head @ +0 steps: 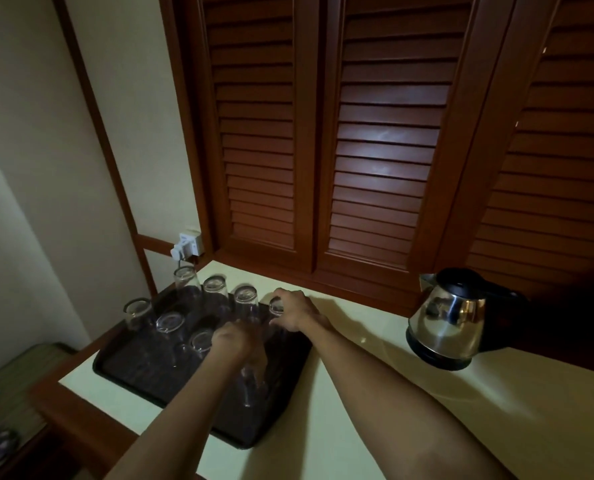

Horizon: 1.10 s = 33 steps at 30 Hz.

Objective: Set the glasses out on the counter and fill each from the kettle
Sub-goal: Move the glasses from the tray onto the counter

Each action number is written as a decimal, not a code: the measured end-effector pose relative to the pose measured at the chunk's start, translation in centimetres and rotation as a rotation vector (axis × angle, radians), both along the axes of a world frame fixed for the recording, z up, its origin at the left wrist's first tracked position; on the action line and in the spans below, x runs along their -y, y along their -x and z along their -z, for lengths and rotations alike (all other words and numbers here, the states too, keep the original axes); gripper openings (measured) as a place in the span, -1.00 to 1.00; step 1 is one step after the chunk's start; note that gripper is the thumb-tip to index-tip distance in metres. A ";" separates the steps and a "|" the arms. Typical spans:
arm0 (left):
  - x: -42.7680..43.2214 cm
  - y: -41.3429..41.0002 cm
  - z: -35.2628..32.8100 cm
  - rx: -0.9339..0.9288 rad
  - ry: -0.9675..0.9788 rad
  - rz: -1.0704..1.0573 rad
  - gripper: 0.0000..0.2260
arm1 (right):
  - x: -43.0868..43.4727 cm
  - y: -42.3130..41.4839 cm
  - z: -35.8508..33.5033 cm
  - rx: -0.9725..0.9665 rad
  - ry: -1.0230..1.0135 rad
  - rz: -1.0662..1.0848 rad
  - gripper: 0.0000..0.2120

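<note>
The tray (125,372) lies at the near left of the surface (357,393). It carries the glasses (215,285) mouth down, presumably to keep them clean. None stands on the surface yet. The left grip (233,337) reaches down over a near glass (250,386). Its fingers are blurred, so it cannot be told whether it has hold of anything. Just beyond, the right grip (293,311) is curled round the corner glass (276,306) at the tray's far right. The kettle (448,320) stands well apart on the right, ready for filling.
</note>
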State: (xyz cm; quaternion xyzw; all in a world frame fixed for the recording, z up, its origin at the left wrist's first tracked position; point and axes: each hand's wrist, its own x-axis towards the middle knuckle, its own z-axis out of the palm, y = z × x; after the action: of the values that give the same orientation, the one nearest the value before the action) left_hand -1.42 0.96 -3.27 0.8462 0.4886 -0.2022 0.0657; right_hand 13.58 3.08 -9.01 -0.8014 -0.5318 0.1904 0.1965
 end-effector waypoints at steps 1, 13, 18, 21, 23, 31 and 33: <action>0.0 0.1 -0.5 -0.005 -0.006 -0.018 -0.37 | -0.1 -0.1 -0.2 -0.007 0.000 -0.004 -0.45; -3.9 5.3 -2.2 0.644 0.461 -0.196 -0.46 | 4.3 -4.8 -3.0 -0.938 -0.431 0.377 -0.60; 0.8 6.1 0.5 1.225 1.020 -0.503 -0.51 | 9.8 -7.3 -1.9 -1.747 -0.519 0.581 -0.51; 4.5 4.4 2.3 1.407 1.215 -0.625 -0.64 | 12.2 -7.9 -0.3 -1.739 -0.386 0.498 -0.36; 6.5 3.3 3.4 1.485 1.355 -0.676 -0.70 | 13.5 -7.9 0.2 -1.708 -0.353 0.433 -0.43; 11.8 -0.5 9.3 1.558 0.972 -0.471 -0.47 | 15.3 -8.7 3.1 -1.174 -0.346 0.324 -0.48; 12.7 -0.9 10.3 1.547 0.811 -0.460 -0.36 | 15.0 -9.0 4.3 -0.891 -0.317 0.353 -0.47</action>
State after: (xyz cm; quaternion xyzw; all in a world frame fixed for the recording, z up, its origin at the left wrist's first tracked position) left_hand -0.54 -11.77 -13.57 0.5391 0.3563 0.2846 0.7081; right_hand 22.55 -11.92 -13.27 -0.6802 -0.2750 0.3948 0.5530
